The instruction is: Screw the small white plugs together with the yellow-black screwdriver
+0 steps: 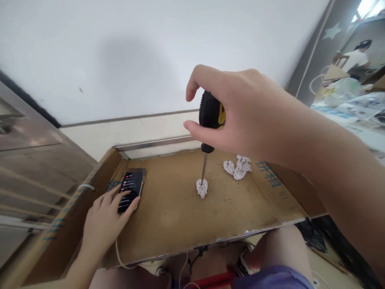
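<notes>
My right hand is wrapped round the black and yellow handle of a screwdriver, its index finger and thumb curved forward. The shaft points down, and its tip meets a small white plastic part with metal pieces, lying on the cardboard. Over at the left, my left hand rests on a dark phone, fingers spread across the lit screen and thumb at its lower right edge. Several similar white parts lie in a group right of the screwdriver.
Cardboard lines the work surface, with raised sides at left and right. A white wall stands behind it. Plastic bags and papers lie at the right, where a person sits farther back. A white cable hangs at the front.
</notes>
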The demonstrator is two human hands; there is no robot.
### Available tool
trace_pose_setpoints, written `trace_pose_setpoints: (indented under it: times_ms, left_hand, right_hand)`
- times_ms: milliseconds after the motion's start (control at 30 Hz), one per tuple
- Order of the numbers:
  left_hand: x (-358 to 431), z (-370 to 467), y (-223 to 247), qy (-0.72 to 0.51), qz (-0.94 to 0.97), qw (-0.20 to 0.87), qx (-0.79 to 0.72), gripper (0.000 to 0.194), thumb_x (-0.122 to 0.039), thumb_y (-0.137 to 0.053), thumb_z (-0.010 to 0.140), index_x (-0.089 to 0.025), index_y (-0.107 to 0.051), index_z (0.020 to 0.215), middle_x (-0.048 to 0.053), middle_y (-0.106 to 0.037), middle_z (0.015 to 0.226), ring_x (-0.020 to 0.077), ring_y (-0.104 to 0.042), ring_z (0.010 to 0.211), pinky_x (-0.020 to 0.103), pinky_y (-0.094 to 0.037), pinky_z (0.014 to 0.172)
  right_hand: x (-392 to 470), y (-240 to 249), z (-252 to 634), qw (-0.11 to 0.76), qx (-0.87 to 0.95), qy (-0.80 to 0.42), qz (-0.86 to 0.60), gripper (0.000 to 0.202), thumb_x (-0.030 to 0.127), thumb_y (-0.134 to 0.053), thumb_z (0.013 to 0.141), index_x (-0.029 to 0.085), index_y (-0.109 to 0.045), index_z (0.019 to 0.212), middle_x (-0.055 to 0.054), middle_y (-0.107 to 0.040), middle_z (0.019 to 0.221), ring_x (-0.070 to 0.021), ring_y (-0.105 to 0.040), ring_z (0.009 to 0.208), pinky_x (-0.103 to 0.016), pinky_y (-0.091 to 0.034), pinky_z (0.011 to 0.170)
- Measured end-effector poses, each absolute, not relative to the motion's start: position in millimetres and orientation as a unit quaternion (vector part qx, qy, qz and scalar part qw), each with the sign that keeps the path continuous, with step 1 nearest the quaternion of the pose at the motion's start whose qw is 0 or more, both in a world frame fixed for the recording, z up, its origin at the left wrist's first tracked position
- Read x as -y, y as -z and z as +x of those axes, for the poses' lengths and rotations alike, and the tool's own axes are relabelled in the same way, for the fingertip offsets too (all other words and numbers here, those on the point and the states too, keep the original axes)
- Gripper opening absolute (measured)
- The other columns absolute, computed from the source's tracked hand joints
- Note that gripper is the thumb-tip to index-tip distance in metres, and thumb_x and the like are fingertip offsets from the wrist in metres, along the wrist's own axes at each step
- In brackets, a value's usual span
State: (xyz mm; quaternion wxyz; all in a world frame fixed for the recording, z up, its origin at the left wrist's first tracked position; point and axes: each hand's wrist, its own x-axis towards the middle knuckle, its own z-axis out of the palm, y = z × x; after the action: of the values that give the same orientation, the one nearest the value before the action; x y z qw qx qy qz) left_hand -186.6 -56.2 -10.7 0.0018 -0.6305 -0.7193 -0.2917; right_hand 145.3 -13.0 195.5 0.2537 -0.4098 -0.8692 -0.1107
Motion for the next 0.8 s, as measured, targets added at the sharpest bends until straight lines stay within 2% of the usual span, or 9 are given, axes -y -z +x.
trace_pose_setpoints:
  times_ms: [100,200,333,400,533,600,700,733,800]
  left_hand:
    - [43,-190,21,0.152,-0.659,0.106,0.729,0.036,-0.044,-0.055,0.077,-0.019,-0.063,0.101,0.018,-0.053,0.127,0.0419,-0.045,0.117,0.058,-0.040,0.093]
    - [28,-187,23,0.104,-0.655,0.150,0.733,0.043,-0.046,-0.047,0.084,-0.015,-0.061,0.109,0.020,-0.050,0.130,0.0413,-0.045,0.118,0.056,-0.042,0.090]
    - [21,-161,15,0.159,-0.651,0.157,0.725,0.055,-0.051,-0.043,0.085,-0.010,-0.051,0.121,0.021,-0.047,0.133,0.0403,-0.044,0.121,0.056,-0.040,0.093]
    - [23,-133,12,0.224,-0.696,0.117,0.672,0.060,-0.051,-0.044,0.086,-0.010,-0.044,0.129,0.019,-0.049,0.131,0.0346,-0.045,0.121,0.050,-0.038,0.099]
    - [19,-67,16,0.265,-0.803,-0.060,0.531,0.056,-0.045,-0.050,0.087,-0.020,-0.036,0.135,0.010,-0.051,0.133,0.0247,-0.048,0.120,0.040,-0.040,0.100]
    - [10,-45,22,0.251,-0.828,-0.125,0.485,0.043,-0.038,-0.054,0.086,-0.022,-0.047,0.126,0.007,-0.059,0.123,0.0234,-0.054,0.112,0.038,-0.043,0.095]
    - [-5,-32,33,0.252,-0.837,-0.181,0.451,0.017,-0.026,-0.052,0.088,-0.020,-0.060,0.102,0.005,-0.066,0.105,0.0210,-0.059,0.099,0.037,-0.045,0.089]
    - [-8,-32,36,0.259,-0.836,-0.192,0.444,0.013,-0.024,-0.052,0.088,-0.020,-0.060,0.098,0.005,-0.066,0.103,0.0204,-0.059,0.097,0.036,-0.045,0.088]
    - [-11,-33,40,0.279,-0.828,-0.209,0.439,0.012,-0.024,-0.052,0.088,-0.020,-0.060,0.096,0.004,-0.066,0.103,0.0195,-0.058,0.098,0.035,-0.045,0.089]
  right_hand:
    - [17,-197,146,0.259,0.882,0.070,-0.387,0.027,0.029,-0.050,0.080,0.020,-0.050,0.106,-0.001,-0.058,0.086,-0.0130,-0.050,0.067,-0.029,-0.034,0.061]
    - [22,-201,148,0.246,0.891,0.010,-0.381,0.028,0.022,-0.050,0.080,0.022,-0.050,0.108,-0.001,-0.055,0.104,-0.0102,-0.049,0.069,-0.027,-0.037,0.060]
    - [23,-203,146,0.225,0.901,-0.021,-0.370,0.031,0.024,-0.050,0.083,0.027,-0.048,0.113,0.000,-0.058,0.096,-0.0120,-0.052,0.069,-0.027,-0.037,0.058]
    - [19,-202,141,0.231,0.897,0.036,-0.376,0.026,0.030,-0.050,0.084,0.026,-0.051,0.110,-0.001,-0.059,0.083,-0.0153,-0.054,0.071,-0.028,-0.037,0.060]
    - [13,-200,134,0.262,0.840,0.162,-0.447,0.029,0.046,-0.051,0.083,0.018,-0.057,0.091,-0.006,-0.056,0.072,-0.0198,-0.053,0.069,-0.031,-0.034,0.058]
    - [14,-201,136,0.261,0.855,0.112,-0.435,0.026,0.042,-0.051,0.083,0.019,-0.056,0.096,-0.005,-0.057,0.077,-0.0170,-0.052,0.066,-0.029,-0.034,0.057]
    - [17,-203,140,0.231,0.897,-0.036,-0.374,0.029,0.027,-0.049,0.084,0.026,-0.048,0.113,0.000,-0.058,0.081,-0.0118,-0.049,0.061,-0.026,-0.034,0.055]
    - [17,-203,139,0.230,0.903,-0.056,-0.358,0.030,0.025,-0.048,0.085,0.027,-0.047,0.114,0.001,-0.058,0.080,-0.0114,-0.049,0.060,-0.025,-0.034,0.054]
    - [16,-201,135,0.246,0.901,-0.015,-0.357,0.022,0.028,-0.048,0.086,0.026,-0.052,0.108,0.001,-0.057,0.073,-0.0127,-0.050,0.061,-0.026,-0.034,0.056]
